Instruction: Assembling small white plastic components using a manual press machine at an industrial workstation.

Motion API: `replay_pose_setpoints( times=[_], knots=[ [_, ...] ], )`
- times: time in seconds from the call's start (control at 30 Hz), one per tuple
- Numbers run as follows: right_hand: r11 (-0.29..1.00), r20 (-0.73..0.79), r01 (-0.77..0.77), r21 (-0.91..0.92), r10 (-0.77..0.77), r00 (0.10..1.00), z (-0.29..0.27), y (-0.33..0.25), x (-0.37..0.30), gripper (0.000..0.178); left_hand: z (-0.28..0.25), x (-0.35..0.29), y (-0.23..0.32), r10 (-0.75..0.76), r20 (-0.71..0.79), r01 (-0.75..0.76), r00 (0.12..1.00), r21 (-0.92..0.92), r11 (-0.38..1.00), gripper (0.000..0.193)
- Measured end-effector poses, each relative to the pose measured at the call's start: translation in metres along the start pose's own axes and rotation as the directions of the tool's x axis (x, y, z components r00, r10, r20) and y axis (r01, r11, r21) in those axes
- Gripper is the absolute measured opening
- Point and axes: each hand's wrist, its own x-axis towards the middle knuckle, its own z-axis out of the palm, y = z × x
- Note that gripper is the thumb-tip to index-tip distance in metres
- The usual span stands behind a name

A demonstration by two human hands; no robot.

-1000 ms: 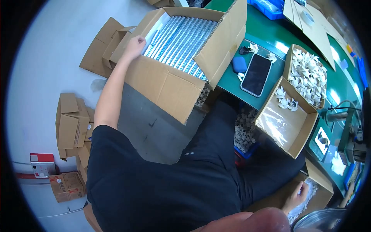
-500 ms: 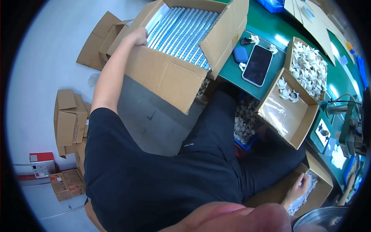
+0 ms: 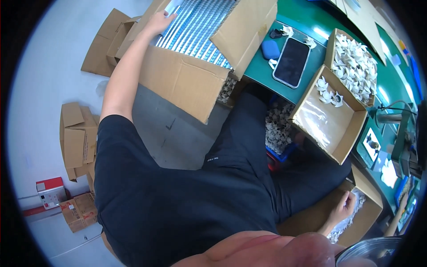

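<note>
My left hand (image 3: pixel 159 23) reaches over the left side of a large open carton (image 3: pixel 184 78). Two of its fingertips stand apart near the end rows of the blue-and-silver strips (image 3: pixel 202 29) packed side by side inside; no strip shows lifted in it. At the lower right, my right hand (image 3: pixel 343 208) is at another carton (image 3: pixel 367 218) lined with clear plastic, with small whitish pieces (image 3: pixel 340 232) in it. The fingers there are curled together, and whatever they may hold is hidden.
On the green table (image 3: pixel 318 20) lie a phone (image 3: pixel 292 62) and a blue case (image 3: pixel 270 49). White finned impellers (image 3: pixel 353 66) fill one box; a shallow box (image 3: pixel 327 120) holds several more. Below, a blue bin (image 3: pixel 280 153) holds small parts. Folded cartons (image 3: pixel 80 138) stand left.
My left hand has shifted from the carton's near-left edge farther in over the strips, its fingertips now spread. The view has shifted slightly. My right hand stays at the lower-right carton, its fingers curled.
</note>
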Motion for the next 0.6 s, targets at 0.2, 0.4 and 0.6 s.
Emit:
replay_pose_setpoints(
  times=[0.2, 0.4, 0.6],
  knots=[
    [1.000, -0.035, 0.008, -0.018, -0.009, 0.999, 0.007, -0.005, -0.002, 0.013, 0.024, 0.019, 0.019, 0.067, -0.172, 0.000, 0.983, 0.361, 0.933, 0.062],
    [0.999, -0.039, 0.009, -0.032, -0.011, 0.999, 0.007, -0.009, 0.001, 0.012, 0.027, 0.024, 0.017, 0.087, -0.140, -0.025, 0.986, 0.393, 0.919, 0.054],
    [1.000, -0.026, 0.009, -0.009, -0.009, 1.000, 0.008, -0.007, 0.004, 0.012, 0.022, 0.062, -0.030, 0.133, -0.436, -0.107, 0.890, 0.085, 0.991, 0.047]
  ],
)
